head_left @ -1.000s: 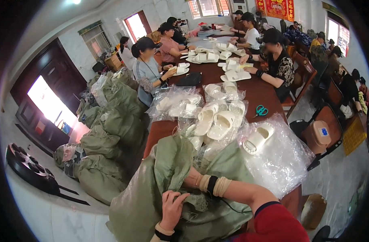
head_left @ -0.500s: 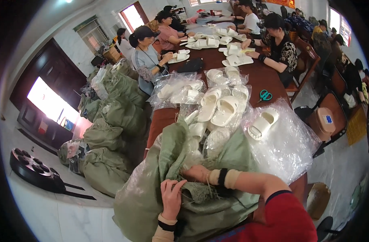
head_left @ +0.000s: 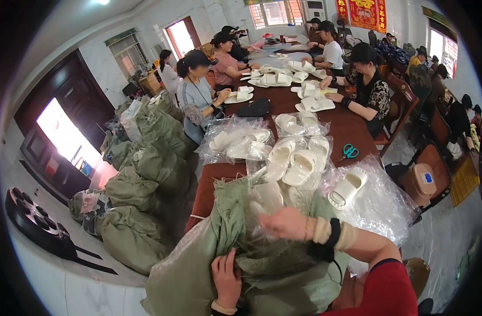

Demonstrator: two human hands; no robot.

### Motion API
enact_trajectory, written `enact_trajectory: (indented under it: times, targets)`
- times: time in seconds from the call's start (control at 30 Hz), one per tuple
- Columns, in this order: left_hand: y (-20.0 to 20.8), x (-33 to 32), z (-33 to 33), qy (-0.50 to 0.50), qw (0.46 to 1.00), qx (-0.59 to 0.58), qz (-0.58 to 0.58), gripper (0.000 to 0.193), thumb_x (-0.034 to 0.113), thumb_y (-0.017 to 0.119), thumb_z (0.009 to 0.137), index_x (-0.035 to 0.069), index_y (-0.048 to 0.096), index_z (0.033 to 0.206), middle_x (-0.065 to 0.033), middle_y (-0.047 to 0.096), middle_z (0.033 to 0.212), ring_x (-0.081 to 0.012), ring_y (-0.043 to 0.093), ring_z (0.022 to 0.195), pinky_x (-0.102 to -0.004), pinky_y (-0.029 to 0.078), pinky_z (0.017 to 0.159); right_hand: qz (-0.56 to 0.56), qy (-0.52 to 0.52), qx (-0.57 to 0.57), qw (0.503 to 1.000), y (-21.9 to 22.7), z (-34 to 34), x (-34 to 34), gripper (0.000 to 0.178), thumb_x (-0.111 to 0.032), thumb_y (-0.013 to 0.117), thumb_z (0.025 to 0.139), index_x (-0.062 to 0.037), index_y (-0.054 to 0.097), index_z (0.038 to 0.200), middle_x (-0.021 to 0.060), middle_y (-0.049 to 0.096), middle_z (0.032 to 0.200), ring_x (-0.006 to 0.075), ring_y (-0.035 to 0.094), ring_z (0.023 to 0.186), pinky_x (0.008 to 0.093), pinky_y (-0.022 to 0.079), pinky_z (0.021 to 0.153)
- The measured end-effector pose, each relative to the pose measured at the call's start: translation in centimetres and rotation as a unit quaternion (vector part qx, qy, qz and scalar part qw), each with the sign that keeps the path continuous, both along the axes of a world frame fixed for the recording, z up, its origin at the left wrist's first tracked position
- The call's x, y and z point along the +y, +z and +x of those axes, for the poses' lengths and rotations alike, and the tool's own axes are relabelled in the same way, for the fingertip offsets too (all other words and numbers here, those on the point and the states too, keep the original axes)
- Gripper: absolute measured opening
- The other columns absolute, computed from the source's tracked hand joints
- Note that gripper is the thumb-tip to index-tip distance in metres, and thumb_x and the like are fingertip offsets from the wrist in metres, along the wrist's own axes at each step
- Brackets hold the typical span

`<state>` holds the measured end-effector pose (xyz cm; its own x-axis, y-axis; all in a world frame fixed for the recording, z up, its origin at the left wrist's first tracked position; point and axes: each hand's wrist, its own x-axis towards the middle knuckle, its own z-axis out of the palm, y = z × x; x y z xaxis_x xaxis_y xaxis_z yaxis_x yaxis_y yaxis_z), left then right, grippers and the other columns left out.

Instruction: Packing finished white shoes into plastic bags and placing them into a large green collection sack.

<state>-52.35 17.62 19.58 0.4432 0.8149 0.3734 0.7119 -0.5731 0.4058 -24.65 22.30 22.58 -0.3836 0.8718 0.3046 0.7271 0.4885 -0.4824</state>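
Note:
A large green woven sack [head_left: 191, 263] with a frayed mouth stands right before me, against the table's near end. My left hand [head_left: 228, 282] is closed on the fabric below the sack's rim, its fingers bent over a fold. Above the sack's opening is my right hand [head_left: 287, 224], its fingers curled but smeared by motion; whether they hold anything is unclear. Clear plastic wrapping around pale slippers [head_left: 266, 197] shows just beyond it, at the mouth. Farther on, bagged white slippers [head_left: 300, 166] lie in a pile. One white slipper [head_left: 347, 189] rests on clear plastic bags [head_left: 378, 205] at the right.
Teal scissors [head_left: 350, 151] and a black pouch [head_left: 253, 108] lie on the brown table [head_left: 214, 176]. Several people sit along both sides, handling white slippers. Full green sacks [head_left: 133, 239] line the left floor. A chair [head_left: 428, 168] holding a tan container stands right.
My right hand has come up and away from the sack's mouth. My left hand has slid lower on the fabric. The view has tilted upward, and the sack's rim has shifted.

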Motion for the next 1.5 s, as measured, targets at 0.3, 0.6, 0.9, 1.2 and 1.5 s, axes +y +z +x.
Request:
enact_trajectory:
  times: [0.3, 0.6, 0.9, 1.2, 1.5]
  targets:
    - [2.3, 1.6, 0.7, 0.067, 0.992, 0.077, 0.08, 0.05, 0.013, 0.059, 0.08, 0.016, 0.057, 0.13, -0.0075, 0.051, 0.132, -0.0336, 0.044, 0.116, -0.0467, 0.036, 0.1, -0.131, 0.107, -0.033, 0.985, 2.5, -1.6, -6.1, 0.023, -0.016, 0.061, 0.083, -0.0092, 0.047, 0.101, 0.0146, 0.058, 0.063, 0.0396, 0.061, 0.062, 0.0485, 0.047, 0.054]
    - [3.5, 0.2, -2.1, 0.054, 0.988, 0.133, 0.053, 0.04, 0.001, 0.069, 0.054, 0.006, 0.058, 0.093, -0.0086, 0.054, 0.125, -0.0355, 0.047, 0.12, -0.0475, 0.034, 0.101, -0.325, 0.132, 0.361, 0.864, -4.5, 5.3, -2.6, 0.032, -0.039, 0.059, 0.096, -0.0072, 0.057, 0.099, 0.0053, 0.062, 0.077, 0.0206, 0.062, 0.068, 0.0335, 0.05, 0.064]
    - [2.0, -0.5, -1.5, 0.03, 0.987, 0.155, 0.031, 0.026, 0.001, 0.065, 0.071, 0.003, 0.061, 0.097, -0.0071, 0.057, 0.128, -0.0304, 0.051, 0.121, -0.0446, 0.038, 0.1, -0.258, -0.158, 0.616, 0.727, 0.5, 9.8, 10.0, 0.024, -0.025, 0.065, 0.092, -0.0111, 0.058, 0.074, -0.0012, 0.056, 0.063, 0.0082, 0.047, 0.049, 0.0247, 0.037, 0.046]
    - [1.0, 1.4, 1.8, -0.055, 0.983, 0.167, 0.055, 0.023, -0.001, 0.056, 0.084, -0.001, 0.064, 0.105, -0.0083, 0.046, 0.146, -0.0301, 0.04, 0.136, -0.0505, 0.031, 0.11, 0.005, -0.397, 0.367, 0.841, -1.1, 16.3, 16.6, 0.043, -0.038, 0.059, 0.093, -0.0036, 0.053, 0.119, 0.0116, 0.064, 0.075, 0.0272, 0.062, 0.063, 0.0401, 0.05, 0.061]
    - [4.6, 0.9, 1.2, -0.035, 0.983, -0.181, -0.018, 0.016, 0.007, 0.052, 0.093, -0.007, 0.056, 0.101, -0.0263, 0.058, 0.129, -0.0342, 0.059, 0.117, -0.0372, 0.044, 0.099, 0.163, 0.052, -0.034, 0.985, 2.5, 5.3, -0.5, 0.035, -0.024, 0.066, 0.085, -0.0112, 0.064, 0.117, 0.0111, 0.064, 0.112, 0.03, 0.06, 0.109, 0.0411, 0.046, 0.098]
